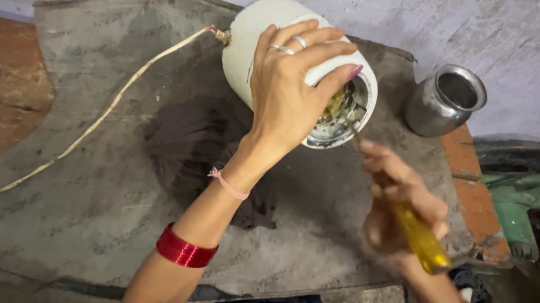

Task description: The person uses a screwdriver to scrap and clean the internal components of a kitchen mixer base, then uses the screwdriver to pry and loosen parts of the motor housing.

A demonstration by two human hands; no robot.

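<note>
Head view: left hand [288, 92] is clamped over a white cylindrical motor housing [255, 45], fingers wrapped across the top and down to its open end, holding it tipped on its side on a grey stone slab [91, 201]. Right hand [397, 207] is closed around the yellow handle of a screwdriver [418, 237]; the shaft runs up-left into the housing's open metal mouth [343, 116], where the tip looks to sit among the copper-coloured windings. It is blurred, so the exact contact point is unclear.

To do this well, I'd keep the left hand pressing the housing down so it can't roll, keep the shaft in line with the fastener, and stay off the windings.

Housing: off-white, scuffed, with a pale cord [98, 121] leaving its rear end and trailing off the slab. A dark cloth [190, 145] lies just beside it and 1 steel pot [445, 101] stands well apart to the right.
</note>
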